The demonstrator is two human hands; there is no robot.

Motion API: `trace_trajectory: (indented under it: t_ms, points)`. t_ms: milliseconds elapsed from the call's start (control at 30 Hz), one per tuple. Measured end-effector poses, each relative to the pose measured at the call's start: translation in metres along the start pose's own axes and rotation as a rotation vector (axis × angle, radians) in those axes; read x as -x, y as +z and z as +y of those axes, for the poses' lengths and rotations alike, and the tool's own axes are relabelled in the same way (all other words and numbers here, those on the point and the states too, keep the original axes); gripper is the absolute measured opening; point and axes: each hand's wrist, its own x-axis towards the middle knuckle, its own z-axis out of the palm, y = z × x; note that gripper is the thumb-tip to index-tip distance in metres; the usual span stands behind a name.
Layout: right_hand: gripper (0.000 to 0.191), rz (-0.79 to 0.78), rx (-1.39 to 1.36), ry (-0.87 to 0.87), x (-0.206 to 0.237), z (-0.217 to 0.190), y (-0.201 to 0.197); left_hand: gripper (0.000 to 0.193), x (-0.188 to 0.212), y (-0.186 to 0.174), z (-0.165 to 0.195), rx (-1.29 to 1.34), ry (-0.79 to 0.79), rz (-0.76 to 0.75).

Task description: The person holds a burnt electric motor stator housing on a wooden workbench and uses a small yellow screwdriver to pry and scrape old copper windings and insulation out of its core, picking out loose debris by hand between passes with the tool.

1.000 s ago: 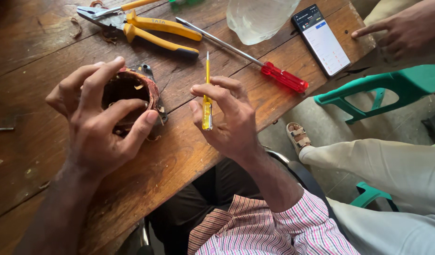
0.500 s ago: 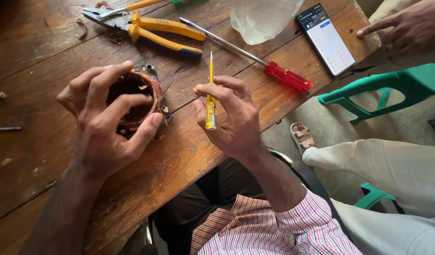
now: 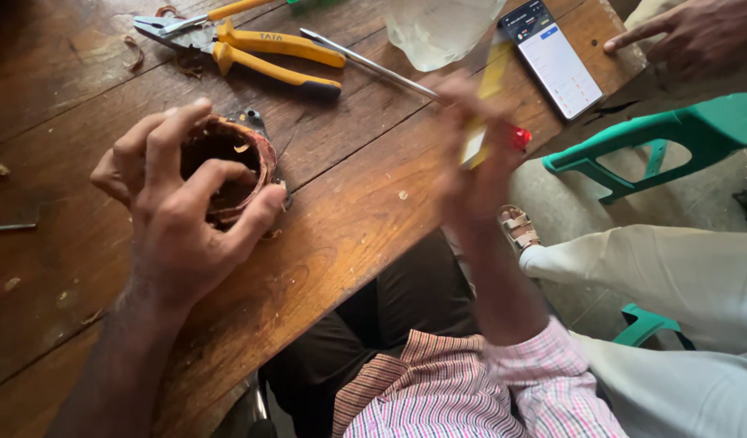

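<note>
Bare table (image 3: 349,235) btwn hands, pliers (image 3: 260,53), screwdriver (image 3: 373,69) & phone (image 3: 556,61) crowd far edge

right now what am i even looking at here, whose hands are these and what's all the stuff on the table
This is one picture from a camera worn on a person's head, looking down at their own two bare hands over a wooden table. There is no machine.

The left hand is wrapped around a round, hollow, copper-brown part that rests on the table. The right hand is raised and blurred by motion; it holds a thin yellow tool.

On the table beyond lie yellow-handled pliers, a long screwdriver with a red handle, a clear plastic container and a phone with its screen lit.

The hand at the top right belongs to another person beside the table. A green plastic chair stands on the floor.
</note>
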Motion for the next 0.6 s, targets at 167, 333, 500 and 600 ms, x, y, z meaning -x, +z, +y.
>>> trace_trajectory:
  t_ms: [167, 333, 500, 600]
  points:
    - [0.017, -0.025, 0.612, -0.014, -0.035, 0.047, -0.087, 0.054, -0.005, 0.002, -0.003, -0.017, -0.018, -0.063]
    - [0.023, -0.081, 0.622, 0.137, -0.044, 0.077, -0.14, 0.052, -0.005, 0.001, -0.003, 0.018, -0.052, -0.089]
    - [0.022, -0.157, 0.702, 0.289, -0.04, 0.09, -0.158, 0.051, -0.004, -0.002, -0.001, 0.021, -0.055, -0.1]
    - [0.02, -0.158, 0.632, 0.304, -0.035, 0.091, -0.156, 0.051, -0.004, -0.001, 0.0, 0.017, -0.067, -0.108]
